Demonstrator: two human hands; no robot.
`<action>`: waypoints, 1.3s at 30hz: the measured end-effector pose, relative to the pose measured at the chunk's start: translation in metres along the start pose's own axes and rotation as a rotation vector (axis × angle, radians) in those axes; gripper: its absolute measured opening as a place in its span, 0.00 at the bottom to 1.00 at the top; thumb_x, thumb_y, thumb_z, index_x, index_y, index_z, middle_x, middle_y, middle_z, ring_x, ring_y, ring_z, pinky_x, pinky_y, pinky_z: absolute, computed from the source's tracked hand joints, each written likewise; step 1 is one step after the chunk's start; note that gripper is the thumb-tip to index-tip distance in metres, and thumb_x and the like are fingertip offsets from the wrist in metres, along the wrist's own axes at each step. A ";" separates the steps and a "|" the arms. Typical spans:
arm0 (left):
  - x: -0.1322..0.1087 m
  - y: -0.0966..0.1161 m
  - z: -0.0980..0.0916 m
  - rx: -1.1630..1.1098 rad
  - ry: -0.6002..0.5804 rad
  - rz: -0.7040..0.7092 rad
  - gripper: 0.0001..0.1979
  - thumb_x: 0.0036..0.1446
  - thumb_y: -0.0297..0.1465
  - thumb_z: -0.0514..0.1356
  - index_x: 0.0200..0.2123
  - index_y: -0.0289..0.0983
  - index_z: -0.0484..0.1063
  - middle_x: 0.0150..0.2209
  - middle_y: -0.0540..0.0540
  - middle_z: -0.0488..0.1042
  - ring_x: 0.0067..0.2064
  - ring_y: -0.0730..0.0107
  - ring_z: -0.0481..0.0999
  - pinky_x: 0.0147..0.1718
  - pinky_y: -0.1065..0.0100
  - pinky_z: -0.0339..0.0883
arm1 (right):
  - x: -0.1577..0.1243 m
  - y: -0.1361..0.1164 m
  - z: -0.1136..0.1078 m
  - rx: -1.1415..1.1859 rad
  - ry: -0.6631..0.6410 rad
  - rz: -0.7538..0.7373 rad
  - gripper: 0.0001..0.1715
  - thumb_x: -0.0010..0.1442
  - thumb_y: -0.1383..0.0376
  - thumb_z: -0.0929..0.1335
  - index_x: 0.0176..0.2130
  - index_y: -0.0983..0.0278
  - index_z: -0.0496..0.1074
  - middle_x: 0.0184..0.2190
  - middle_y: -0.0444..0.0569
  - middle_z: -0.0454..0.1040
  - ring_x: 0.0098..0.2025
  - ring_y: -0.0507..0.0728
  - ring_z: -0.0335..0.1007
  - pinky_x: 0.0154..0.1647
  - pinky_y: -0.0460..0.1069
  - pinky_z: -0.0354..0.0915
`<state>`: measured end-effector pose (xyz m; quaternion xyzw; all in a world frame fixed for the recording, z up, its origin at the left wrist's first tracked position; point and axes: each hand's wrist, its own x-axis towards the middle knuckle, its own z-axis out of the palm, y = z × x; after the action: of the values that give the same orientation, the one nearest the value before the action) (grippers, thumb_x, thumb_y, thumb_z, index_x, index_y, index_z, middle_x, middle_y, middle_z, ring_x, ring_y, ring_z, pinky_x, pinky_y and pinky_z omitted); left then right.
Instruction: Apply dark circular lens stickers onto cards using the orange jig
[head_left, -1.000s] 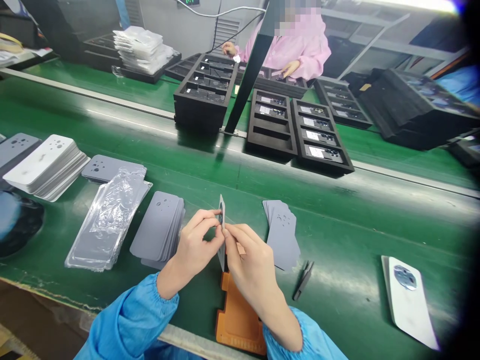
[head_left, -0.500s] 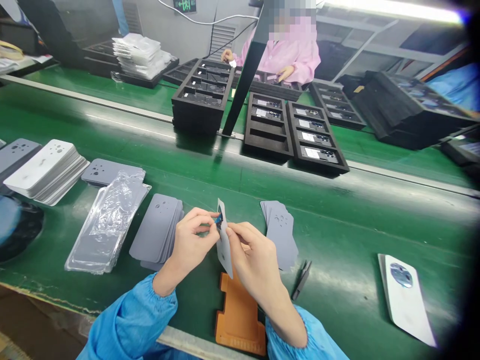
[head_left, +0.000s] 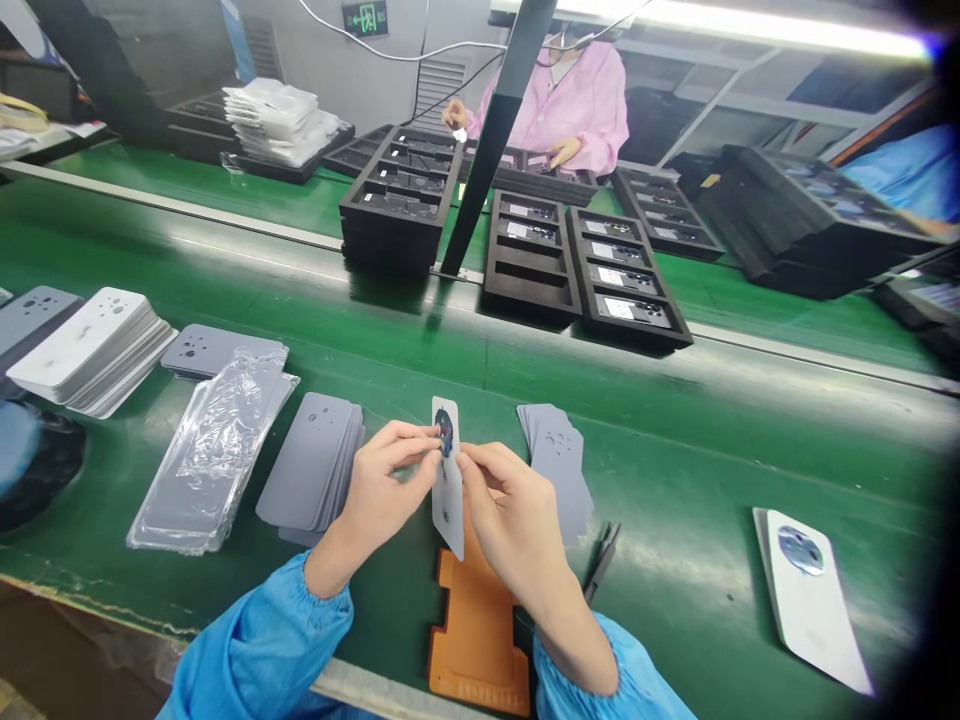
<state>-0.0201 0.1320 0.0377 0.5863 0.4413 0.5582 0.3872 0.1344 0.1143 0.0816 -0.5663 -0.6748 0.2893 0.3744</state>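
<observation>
In front of me a thin pale phone back cover (head_left: 448,510) stands on edge, turned nearly side-on. A round, dark blue shiny camera lens cover (head_left: 445,428) sits near its top. My right hand (head_left: 517,505) pinches the back cover by its right side; some of those fingers are hidden behind it. From the left, my left hand (head_left: 390,475) has thumb and fingertips closed at the lens cover. Below lies an orange fixture tray (head_left: 476,640), partly under my right arm. Black tweezers (head_left: 602,562) rest on the green table to its right.
Grey cover stacks (head_left: 307,460) and a plastic-wrapped stack (head_left: 214,450) lie left, beside a white stack (head_left: 79,340). Fanned grey covers (head_left: 559,465) lie right; a white cover with a disc (head_left: 814,610) lies far right. Black trays (head_left: 532,290) stand ahead; a person in pink sits beyond.
The back cover has turned slightly, so more of its face and the round lens cover show. My hands stay almost in place, with the left fingertips still at the lens cover.
</observation>
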 end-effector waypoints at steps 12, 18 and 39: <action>-0.006 -0.006 0.003 0.322 0.078 0.323 0.07 0.61 0.20 0.60 0.38 0.37 0.75 0.39 0.44 0.77 0.47 0.64 0.81 0.45 0.65 0.79 | -0.005 -0.004 0.011 -0.022 0.006 -0.042 0.14 0.70 0.66 0.63 0.43 0.60 0.78 0.37 0.50 0.78 0.37 0.56 0.76 0.38 0.48 0.72; -0.004 -0.004 0.001 0.250 0.104 0.145 0.07 0.59 0.21 0.59 0.33 0.37 0.74 0.40 0.45 0.76 0.42 0.70 0.81 0.35 0.73 0.80 | -0.004 -0.003 0.013 0.020 0.006 -0.010 0.12 0.69 0.64 0.64 0.41 0.60 0.78 0.35 0.49 0.79 0.35 0.55 0.76 0.36 0.47 0.72; -0.003 -0.003 -0.001 0.059 0.051 -0.014 0.08 0.64 0.27 0.59 0.38 0.38 0.80 0.42 0.43 0.77 0.43 0.67 0.80 0.38 0.69 0.81 | 0.004 0.003 0.001 0.147 0.001 0.116 0.12 0.67 0.62 0.66 0.40 0.61 0.80 0.35 0.48 0.79 0.35 0.54 0.77 0.37 0.47 0.73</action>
<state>-0.0215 0.1298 0.0335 0.5800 0.4713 0.5569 0.3623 0.1348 0.1193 0.0792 -0.5756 -0.6175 0.3592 0.3980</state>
